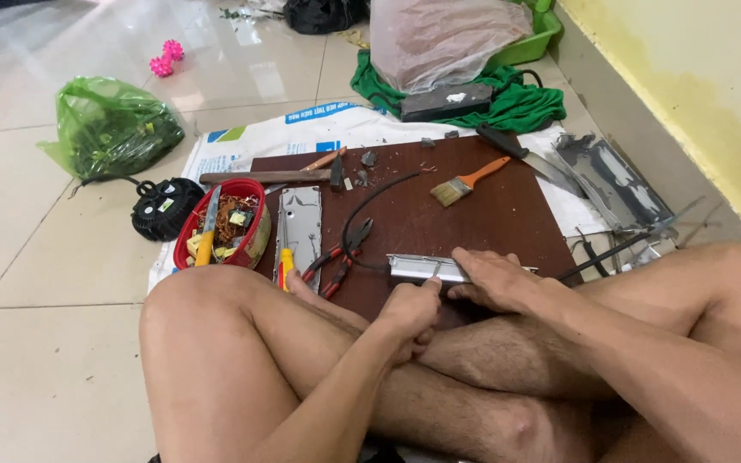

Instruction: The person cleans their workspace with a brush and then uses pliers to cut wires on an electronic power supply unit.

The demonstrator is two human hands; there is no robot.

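Observation:
I sit cross-legged on the floor at a dark brown board point(482, 219). A long silver metal housing point(418, 267) lies at the board's near edge. My right hand point(492, 279) lies flat on its right part and presses it down. My left hand point(411, 313) is closed in a fist around a thin tool, its tip touching the housing's near side. Most of the tool is hidden in my fist. A black cable point(369, 204) curves from the housing's left end across the board.
Red-handled pliers point(339, 255), a yellow-handled screwdriver point(286, 264), a silver plate point(299, 219), a hammer point(263, 177) and an orange-handled paintbrush point(466, 183) lie on the board. A red bowl point(189, 240) of parts stands left. Metal covers point(615, 184) and a knife point(516, 151) lie right.

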